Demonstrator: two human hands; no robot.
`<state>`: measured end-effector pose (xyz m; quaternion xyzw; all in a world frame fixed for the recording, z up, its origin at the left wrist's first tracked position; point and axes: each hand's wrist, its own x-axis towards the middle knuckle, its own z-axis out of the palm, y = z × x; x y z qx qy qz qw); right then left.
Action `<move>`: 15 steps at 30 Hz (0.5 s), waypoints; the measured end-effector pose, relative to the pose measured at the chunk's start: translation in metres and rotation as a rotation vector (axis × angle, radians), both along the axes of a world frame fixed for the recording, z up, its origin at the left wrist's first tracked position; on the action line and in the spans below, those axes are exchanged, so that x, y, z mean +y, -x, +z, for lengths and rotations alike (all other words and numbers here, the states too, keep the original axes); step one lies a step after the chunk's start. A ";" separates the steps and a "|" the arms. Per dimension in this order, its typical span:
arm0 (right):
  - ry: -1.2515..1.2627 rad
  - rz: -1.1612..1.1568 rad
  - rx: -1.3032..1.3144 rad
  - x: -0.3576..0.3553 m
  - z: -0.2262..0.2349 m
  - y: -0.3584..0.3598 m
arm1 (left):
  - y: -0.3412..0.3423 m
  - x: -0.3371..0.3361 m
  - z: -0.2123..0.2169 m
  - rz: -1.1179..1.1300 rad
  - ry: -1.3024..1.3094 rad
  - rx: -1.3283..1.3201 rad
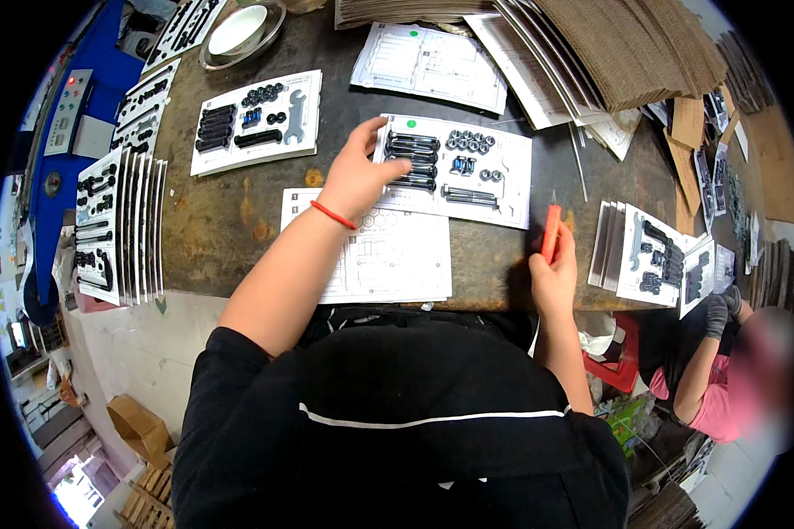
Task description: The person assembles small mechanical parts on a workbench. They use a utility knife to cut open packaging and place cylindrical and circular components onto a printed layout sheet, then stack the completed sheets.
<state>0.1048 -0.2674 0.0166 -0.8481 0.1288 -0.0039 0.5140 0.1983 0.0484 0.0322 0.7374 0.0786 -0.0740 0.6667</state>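
A white hardware card [487, 187] carries black bolts, nuts, blue-banded small parts and a wrench-shaped piece in rows. My left hand [358, 172], with a red band at its wrist, holds the card's left edge, thumb across the bolts and forefinger at the upper corner. Off the card's lower right corner, my right hand [554, 275] grips an orange utility knife [551, 231], its tip pointing away from me. Partly beneath the card lies a printed sheet [397, 264] with line drawings. Farther left another hardware card [256, 157] rests on top of a stack.
Cardboard sheets [644, 53] pile up at the far right, near a printed sheet stack [428, 66]. Card stacks stand at the table's left [106, 229] and right [648, 260] ends. A metal bowl [273, 31] sits far left. A person in pink [710, 388] works at the right.
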 end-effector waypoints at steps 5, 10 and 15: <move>0.040 0.038 -0.075 0.015 0.000 -0.011 | -0.004 0.004 0.030 -0.125 0.343 0.064; 0.075 0.093 -0.040 0.025 0.011 -0.010 | 0.027 0.034 0.011 -0.203 -0.793 -0.239; 0.417 0.213 -0.259 0.043 0.006 -0.010 | 0.071 0.017 -0.010 -0.313 -0.960 -0.423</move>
